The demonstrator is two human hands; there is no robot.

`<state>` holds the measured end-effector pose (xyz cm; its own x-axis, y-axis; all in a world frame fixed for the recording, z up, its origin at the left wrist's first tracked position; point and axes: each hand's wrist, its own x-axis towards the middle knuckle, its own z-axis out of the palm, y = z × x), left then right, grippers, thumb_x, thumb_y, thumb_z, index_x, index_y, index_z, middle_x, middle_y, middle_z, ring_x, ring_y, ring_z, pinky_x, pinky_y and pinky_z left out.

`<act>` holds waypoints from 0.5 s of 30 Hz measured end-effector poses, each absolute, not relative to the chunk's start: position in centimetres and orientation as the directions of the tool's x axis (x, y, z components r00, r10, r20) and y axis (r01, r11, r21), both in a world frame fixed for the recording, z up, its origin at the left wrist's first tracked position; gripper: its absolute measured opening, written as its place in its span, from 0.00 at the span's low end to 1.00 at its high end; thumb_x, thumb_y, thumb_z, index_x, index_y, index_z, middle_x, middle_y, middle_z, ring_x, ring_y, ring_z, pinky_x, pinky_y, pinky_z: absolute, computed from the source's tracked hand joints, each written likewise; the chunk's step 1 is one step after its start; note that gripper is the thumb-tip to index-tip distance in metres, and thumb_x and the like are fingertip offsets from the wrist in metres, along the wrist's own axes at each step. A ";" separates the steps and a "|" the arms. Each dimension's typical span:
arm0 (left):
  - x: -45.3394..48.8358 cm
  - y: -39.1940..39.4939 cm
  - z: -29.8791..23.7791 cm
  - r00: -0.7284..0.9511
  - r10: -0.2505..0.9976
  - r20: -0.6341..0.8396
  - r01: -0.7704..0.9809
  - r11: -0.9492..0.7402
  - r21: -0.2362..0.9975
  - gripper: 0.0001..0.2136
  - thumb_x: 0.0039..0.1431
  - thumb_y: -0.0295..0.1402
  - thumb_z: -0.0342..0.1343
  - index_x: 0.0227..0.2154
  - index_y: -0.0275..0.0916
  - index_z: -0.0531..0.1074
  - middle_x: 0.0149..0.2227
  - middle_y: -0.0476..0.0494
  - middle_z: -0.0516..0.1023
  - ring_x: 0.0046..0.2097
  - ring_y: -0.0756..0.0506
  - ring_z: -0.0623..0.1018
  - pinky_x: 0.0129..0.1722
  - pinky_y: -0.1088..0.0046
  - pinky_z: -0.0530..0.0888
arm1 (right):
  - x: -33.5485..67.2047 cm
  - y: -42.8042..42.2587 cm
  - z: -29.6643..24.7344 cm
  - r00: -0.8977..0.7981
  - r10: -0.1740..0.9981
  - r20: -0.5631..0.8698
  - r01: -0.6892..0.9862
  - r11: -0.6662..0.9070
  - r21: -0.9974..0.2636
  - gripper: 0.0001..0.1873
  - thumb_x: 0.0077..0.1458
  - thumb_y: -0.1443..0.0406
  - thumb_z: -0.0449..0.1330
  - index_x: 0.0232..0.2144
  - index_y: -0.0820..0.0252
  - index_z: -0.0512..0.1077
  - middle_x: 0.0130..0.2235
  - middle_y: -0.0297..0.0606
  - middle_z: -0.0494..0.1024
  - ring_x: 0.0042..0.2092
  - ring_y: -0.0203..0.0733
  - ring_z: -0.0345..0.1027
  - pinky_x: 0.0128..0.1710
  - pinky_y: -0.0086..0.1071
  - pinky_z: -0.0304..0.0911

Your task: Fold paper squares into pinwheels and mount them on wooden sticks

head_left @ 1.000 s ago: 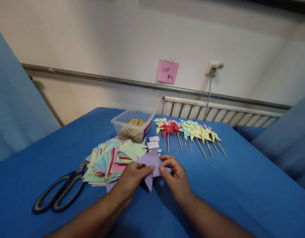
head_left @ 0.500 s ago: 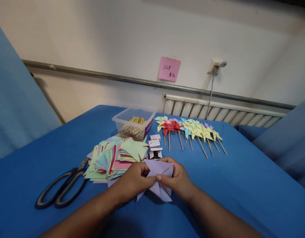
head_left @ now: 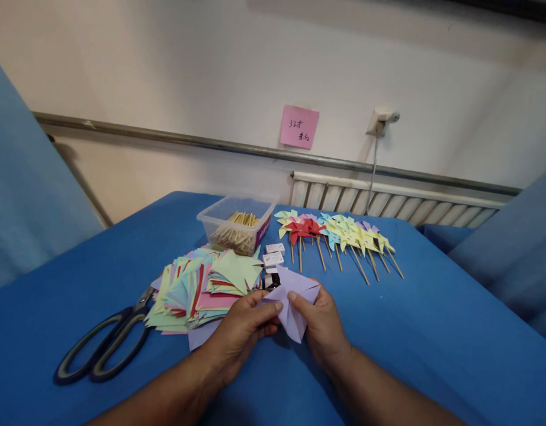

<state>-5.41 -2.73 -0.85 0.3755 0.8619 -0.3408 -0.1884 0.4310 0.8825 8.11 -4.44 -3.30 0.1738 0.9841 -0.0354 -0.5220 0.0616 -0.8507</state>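
A purple sheet of pinwheel paper [head_left: 295,296], with slits cut toward its middle, is held above the blue table between both hands. My left hand [head_left: 250,319] pinches its left side, thumb on top near the centre. On the right, my right hand [head_left: 321,316] grips the sheet with the thumb pressed on its face and the fingers behind it. Just left of my hands lies a pile of cut coloured paper squares [head_left: 211,284]. Small white boxes [head_left: 273,259] stand behind the sheet; the nearest, open with dark contents, is partly hidden by it.
Large scissors [head_left: 106,343] lie left of the pile. A clear plastic box [head_left: 264,228] of thin wooden sticks stands at the back. Finished pinwheels [head_left: 344,231] on sticks lie at the back right. A radiator [head_left: 388,204] and metal rail run along the wall.
The purple sheet has turned and one corner now points up and away. My left thumb has drawn slightly back from the centre; my right hand has shifted its hold.
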 end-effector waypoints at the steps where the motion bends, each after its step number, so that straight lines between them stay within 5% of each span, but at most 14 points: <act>1: -5.3 -2.9 -0.8 0.390 0.854 -0.344 -0.228 0.452 0.863 0.11 0.46 0.33 0.62 0.34 0.37 0.73 0.28 0.48 0.76 0.29 0.51 0.73 0.31 0.77 0.68 | 8.1 -4.4 -3.4 0.185 0.982 -0.033 -0.538 0.073 -0.840 0.18 0.43 0.65 0.66 0.38 0.61 0.68 0.34 0.37 0.78 0.33 0.41 0.72 0.35 0.35 0.67; 8: -4.8 -3.7 -0.8 0.425 0.851 -0.309 -0.363 0.473 0.803 0.15 0.48 0.32 0.61 0.41 0.38 0.73 0.37 0.42 0.78 0.37 0.46 0.76 0.39 0.70 0.71 | 7.7 -4.6 -3.3 0.204 0.978 -0.044 -0.583 0.085 -0.808 0.17 0.44 0.66 0.66 0.38 0.61 0.68 0.34 0.37 0.79 0.34 0.41 0.72 0.36 0.35 0.67; 15: -4.6 -3.7 -0.2 0.346 0.880 -0.325 -0.347 0.442 0.827 0.15 0.45 0.32 0.63 0.38 0.34 0.74 0.35 0.39 0.80 0.36 0.44 0.77 0.41 0.67 0.71 | 7.7 -4.8 -3.3 0.143 0.989 -0.030 -0.589 0.061 -0.806 0.17 0.44 0.65 0.66 0.39 0.61 0.69 0.35 0.38 0.78 0.34 0.41 0.72 0.36 0.36 0.67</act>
